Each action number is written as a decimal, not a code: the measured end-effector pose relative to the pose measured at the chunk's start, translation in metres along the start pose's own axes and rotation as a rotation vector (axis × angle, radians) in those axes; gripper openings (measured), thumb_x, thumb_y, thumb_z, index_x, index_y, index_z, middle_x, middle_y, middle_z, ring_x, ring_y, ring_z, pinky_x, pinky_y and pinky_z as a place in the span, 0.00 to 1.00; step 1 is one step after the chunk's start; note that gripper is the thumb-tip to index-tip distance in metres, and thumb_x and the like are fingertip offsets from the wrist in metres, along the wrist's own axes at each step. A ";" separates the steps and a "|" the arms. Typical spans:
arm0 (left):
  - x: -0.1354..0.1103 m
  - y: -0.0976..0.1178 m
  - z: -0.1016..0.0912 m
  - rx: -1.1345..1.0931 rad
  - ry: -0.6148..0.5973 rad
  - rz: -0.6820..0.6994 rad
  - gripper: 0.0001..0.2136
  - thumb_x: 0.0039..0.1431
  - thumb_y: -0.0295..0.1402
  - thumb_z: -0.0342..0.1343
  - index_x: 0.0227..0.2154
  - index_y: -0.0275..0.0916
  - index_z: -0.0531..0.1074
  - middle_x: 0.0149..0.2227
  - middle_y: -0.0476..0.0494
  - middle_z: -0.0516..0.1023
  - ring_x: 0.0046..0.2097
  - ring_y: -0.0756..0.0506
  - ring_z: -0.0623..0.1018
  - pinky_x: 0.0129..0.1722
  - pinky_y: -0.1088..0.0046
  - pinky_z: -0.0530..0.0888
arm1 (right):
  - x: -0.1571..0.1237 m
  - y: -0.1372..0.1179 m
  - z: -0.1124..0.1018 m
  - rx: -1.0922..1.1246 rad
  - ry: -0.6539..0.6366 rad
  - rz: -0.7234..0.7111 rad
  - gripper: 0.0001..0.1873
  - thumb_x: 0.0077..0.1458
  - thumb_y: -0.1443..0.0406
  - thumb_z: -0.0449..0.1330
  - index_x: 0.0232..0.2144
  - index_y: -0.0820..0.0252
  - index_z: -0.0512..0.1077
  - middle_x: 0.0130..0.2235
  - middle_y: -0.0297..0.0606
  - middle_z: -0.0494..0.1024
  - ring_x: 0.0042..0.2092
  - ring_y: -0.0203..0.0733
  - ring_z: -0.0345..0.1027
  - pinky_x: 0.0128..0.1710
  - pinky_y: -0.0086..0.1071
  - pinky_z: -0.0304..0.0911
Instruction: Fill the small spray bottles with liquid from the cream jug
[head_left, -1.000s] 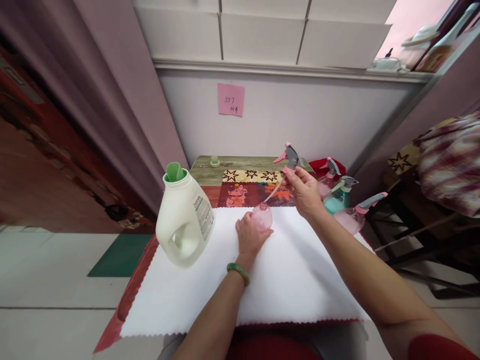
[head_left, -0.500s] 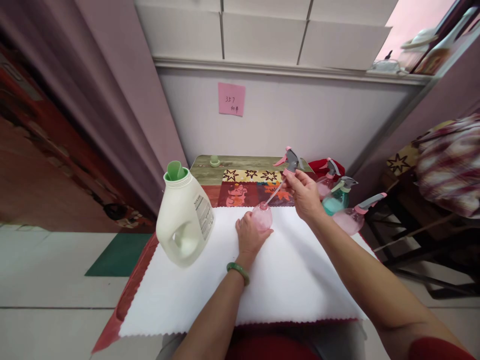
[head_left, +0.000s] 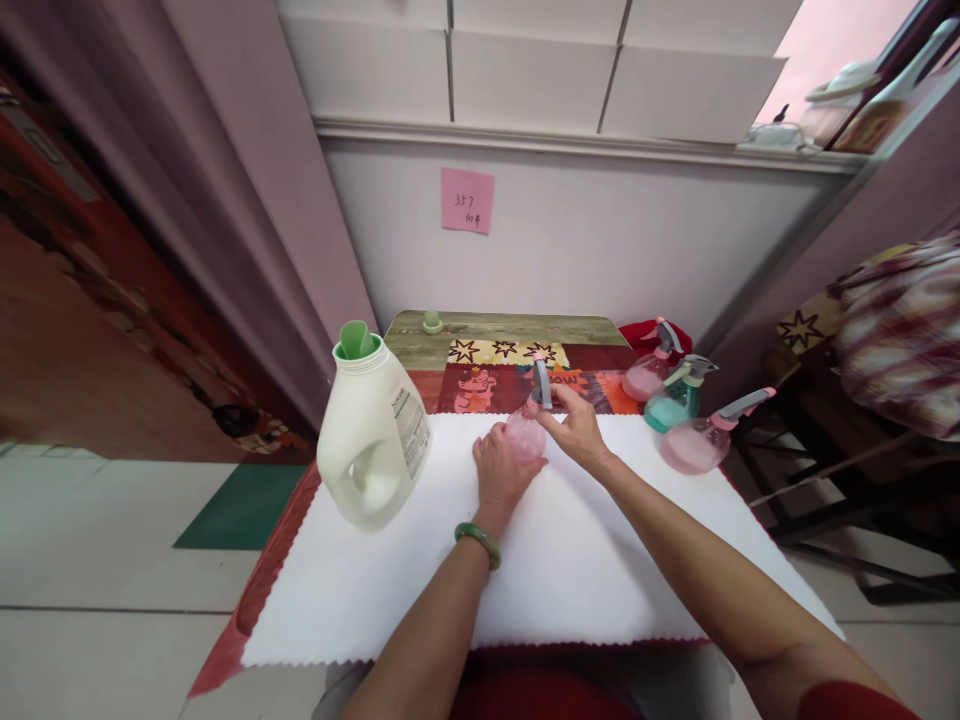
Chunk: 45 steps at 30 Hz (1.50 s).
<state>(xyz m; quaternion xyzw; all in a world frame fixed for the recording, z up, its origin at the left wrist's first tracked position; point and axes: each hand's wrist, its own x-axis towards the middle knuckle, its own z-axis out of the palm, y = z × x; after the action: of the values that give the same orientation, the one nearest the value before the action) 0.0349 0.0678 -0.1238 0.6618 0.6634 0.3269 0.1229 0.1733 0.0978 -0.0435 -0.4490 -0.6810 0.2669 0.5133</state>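
Note:
A small pink spray bottle (head_left: 527, 440) stands on the white cloth, with my left hand (head_left: 501, 468) wrapped round its body from the left. The grey and pink spray head (head_left: 541, 384) sits at the bottle's neck, its tube down inside. My right hand (head_left: 574, 425) pinches the collar of that spray head from the right. Whether the collar is threaded on cannot be made out. To the left is a large cream detergent jug (head_left: 371, 440) with a green spout (head_left: 356, 343) in its open mouth.
At right stand a pink spray bottle (head_left: 695, 445), a teal one (head_left: 673, 405) and another pink one (head_left: 645, 378) near a red cloth (head_left: 637, 335). A green cap (head_left: 432, 322) lies at the table's back left. The white cloth (head_left: 375, 600) covers the front.
My right hand has moved down and left, lowering the spray head from above the bottle onto its neck; the tube went inside. My left hand has kept its hold on the bottle.

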 end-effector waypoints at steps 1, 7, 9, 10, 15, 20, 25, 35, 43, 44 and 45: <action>0.000 0.000 0.000 0.001 0.001 0.000 0.36 0.44 0.46 0.71 0.54 0.41 0.63 0.50 0.39 0.75 0.55 0.37 0.75 0.63 0.54 0.58 | 0.000 0.001 0.000 -0.007 -0.009 0.003 0.13 0.56 0.53 0.65 0.38 0.54 0.76 0.39 0.39 0.80 0.41 0.46 0.75 0.48 0.41 0.72; 0.000 -0.001 0.002 -0.003 -0.004 -0.001 0.37 0.44 0.47 0.71 0.55 0.42 0.63 0.52 0.39 0.74 0.55 0.37 0.74 0.64 0.53 0.58 | -0.003 0.009 -0.002 0.035 -0.088 0.020 0.16 0.58 0.52 0.65 0.42 0.55 0.79 0.42 0.38 0.81 0.44 0.46 0.74 0.50 0.41 0.70; 0.000 0.000 0.002 -0.010 -0.007 -0.005 0.37 0.44 0.46 0.71 0.56 0.43 0.62 0.52 0.38 0.75 0.56 0.37 0.74 0.64 0.52 0.57 | -0.001 0.009 -0.005 0.049 -0.124 0.025 0.17 0.58 0.52 0.65 0.43 0.55 0.79 0.43 0.38 0.81 0.44 0.46 0.74 0.50 0.40 0.70; 0.000 0.000 0.002 -0.013 -0.009 -0.005 0.37 0.44 0.46 0.71 0.56 0.43 0.62 0.52 0.38 0.75 0.56 0.37 0.74 0.64 0.52 0.57 | 0.000 0.009 -0.007 0.055 -0.140 0.032 0.17 0.58 0.52 0.65 0.43 0.55 0.79 0.43 0.38 0.81 0.44 0.46 0.74 0.50 0.40 0.70; -0.001 0.001 -0.001 -0.023 -0.014 -0.007 0.36 0.44 0.44 0.71 0.56 0.44 0.62 0.52 0.37 0.75 0.57 0.36 0.74 0.64 0.52 0.57 | 0.008 0.005 -0.014 0.058 -0.224 0.069 0.17 0.56 0.51 0.66 0.40 0.56 0.79 0.41 0.37 0.82 0.43 0.46 0.75 0.49 0.39 0.69; -0.001 0.003 -0.003 -0.029 -0.025 -0.009 0.35 0.45 0.44 0.70 0.55 0.45 0.62 0.52 0.39 0.75 0.56 0.37 0.74 0.63 0.52 0.57 | 0.013 -0.001 -0.012 0.043 -0.215 0.088 0.22 0.52 0.51 0.69 0.45 0.55 0.78 0.42 0.37 0.82 0.44 0.47 0.75 0.49 0.40 0.68; 0.000 0.004 -0.004 -0.024 -0.037 -0.018 0.34 0.46 0.43 0.69 0.55 0.48 0.63 0.52 0.39 0.75 0.56 0.35 0.74 0.62 0.49 0.58 | 0.012 0.000 -0.002 0.079 -0.176 0.076 0.18 0.53 0.51 0.68 0.42 0.55 0.79 0.39 0.36 0.82 0.42 0.46 0.75 0.47 0.40 0.69; -0.001 0.006 -0.005 -0.089 -0.045 -0.020 0.37 0.45 0.41 0.71 0.57 0.44 0.61 0.55 0.35 0.74 0.58 0.34 0.73 0.66 0.50 0.53 | 0.006 0.012 -0.002 -0.080 -0.071 0.017 0.12 0.55 0.53 0.65 0.33 0.54 0.77 0.33 0.36 0.79 0.37 0.45 0.72 0.41 0.38 0.68; -0.001 0.002 -0.007 -0.366 -0.007 -0.062 0.37 0.38 0.34 0.72 0.54 0.45 0.62 0.53 0.39 0.75 0.57 0.33 0.73 0.63 0.50 0.60 | -0.005 0.018 0.004 0.101 0.018 0.055 0.14 0.59 0.51 0.60 0.36 0.54 0.73 0.36 0.35 0.79 0.39 0.45 0.72 0.43 0.38 0.69; -0.001 0.000 -0.008 -0.426 0.003 -0.070 0.38 0.38 0.34 0.71 0.54 0.44 0.61 0.54 0.38 0.74 0.57 0.33 0.73 0.62 0.51 0.63 | -0.005 0.016 0.004 0.110 0.036 0.063 0.14 0.59 0.51 0.59 0.34 0.54 0.73 0.35 0.35 0.78 0.39 0.45 0.72 0.43 0.37 0.69; -0.001 -0.003 -0.009 -0.493 0.009 -0.073 0.40 0.37 0.35 0.71 0.56 0.44 0.61 0.55 0.37 0.73 0.58 0.33 0.73 0.60 0.52 0.66 | -0.005 0.014 0.003 0.126 0.061 0.077 0.15 0.60 0.51 0.58 0.33 0.54 0.72 0.34 0.35 0.78 0.39 0.44 0.71 0.43 0.37 0.68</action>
<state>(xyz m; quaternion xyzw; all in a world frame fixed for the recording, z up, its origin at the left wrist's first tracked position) 0.0276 0.0647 -0.1189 0.5859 0.5878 0.4770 0.2894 0.1754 0.1003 -0.0586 -0.4495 -0.6291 0.3152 0.5503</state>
